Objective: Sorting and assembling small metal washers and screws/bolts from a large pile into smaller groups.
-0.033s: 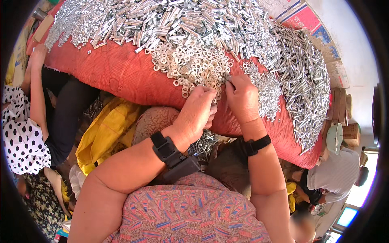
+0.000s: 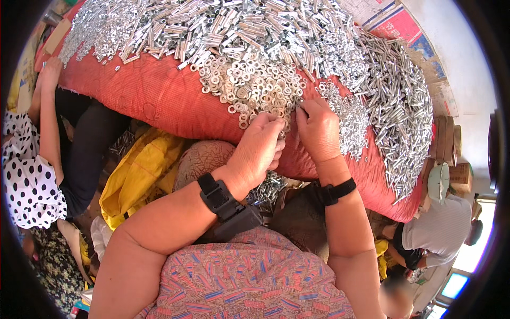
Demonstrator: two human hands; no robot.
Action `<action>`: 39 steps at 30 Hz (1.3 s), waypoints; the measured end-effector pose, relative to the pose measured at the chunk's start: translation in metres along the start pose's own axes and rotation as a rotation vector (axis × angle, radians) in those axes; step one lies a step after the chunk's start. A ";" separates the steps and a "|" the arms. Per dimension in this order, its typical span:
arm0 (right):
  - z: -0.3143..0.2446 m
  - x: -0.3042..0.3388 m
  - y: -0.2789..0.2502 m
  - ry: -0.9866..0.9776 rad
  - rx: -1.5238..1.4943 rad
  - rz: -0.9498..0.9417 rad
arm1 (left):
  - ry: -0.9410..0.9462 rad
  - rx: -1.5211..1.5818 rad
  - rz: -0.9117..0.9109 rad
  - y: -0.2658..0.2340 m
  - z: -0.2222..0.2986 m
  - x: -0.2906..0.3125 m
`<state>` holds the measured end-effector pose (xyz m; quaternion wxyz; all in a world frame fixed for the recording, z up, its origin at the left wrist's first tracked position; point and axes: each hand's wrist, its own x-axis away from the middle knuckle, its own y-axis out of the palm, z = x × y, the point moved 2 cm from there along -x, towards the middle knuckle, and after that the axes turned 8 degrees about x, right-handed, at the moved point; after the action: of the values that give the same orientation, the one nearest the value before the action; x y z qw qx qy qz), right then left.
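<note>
My left hand [image 2: 259,146] is closed in a fist-like pinch at the front edge of a heap of flat washers [image 2: 249,80]. A bit of dark metal peeks out by its fingertips, too small to name. Just to its right, my right hand [image 2: 320,130] pinches thumb against forefinger at the washers' edge. A tiny metal bit shows at those fingertips, its kind unclear. The two hands are apart. Both are over a red woven sack surface [image 2: 170,101]. Behind the washers lie many silvery metal sleeves [image 2: 212,32], and smaller rings [image 2: 345,114] spread right of my right hand.
Threaded metal rods or bolts [image 2: 401,101] cover the right side of the red surface. A yellow sack [image 2: 141,175] lies below it on the left. A person in a polka-dot top [image 2: 34,181] sits at left; another in grey [image 2: 438,228] bends at right. Cardboard boxes [image 2: 459,175] stand by the wall.
</note>
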<state>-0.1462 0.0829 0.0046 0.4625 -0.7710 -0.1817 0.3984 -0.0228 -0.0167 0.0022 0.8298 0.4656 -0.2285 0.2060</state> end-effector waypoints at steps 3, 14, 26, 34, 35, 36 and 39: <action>0.004 -0.001 0.004 -0.003 0.030 -0.063 | 0.004 -0.014 -0.060 -0.001 -0.001 -0.002; 0.005 -0.008 0.011 0.045 0.086 -0.079 | 0.012 0.077 -0.107 -0.005 -0.004 -0.006; 0.007 -0.001 -0.003 0.109 -0.104 -0.059 | 0.059 0.067 -0.028 0.003 -0.007 -0.006; -0.026 0.027 -0.038 0.151 -0.403 -0.130 | 0.065 0.007 -0.090 0.004 -0.009 -0.006; -0.030 0.028 -0.039 0.081 -0.356 -0.110 | 0.053 0.022 -0.091 0.004 -0.009 -0.005; -0.033 0.029 -0.041 0.068 -0.344 -0.104 | 0.056 0.022 -0.089 0.003 -0.009 -0.005; -0.030 0.028 -0.041 0.087 -0.473 -0.173 | 0.072 0.003 -0.094 0.001 -0.007 -0.005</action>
<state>-0.1023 0.1050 0.0350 0.3090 -0.8557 -0.3153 0.2700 -0.0256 -0.0105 -0.0034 0.8455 0.4694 -0.1760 0.1840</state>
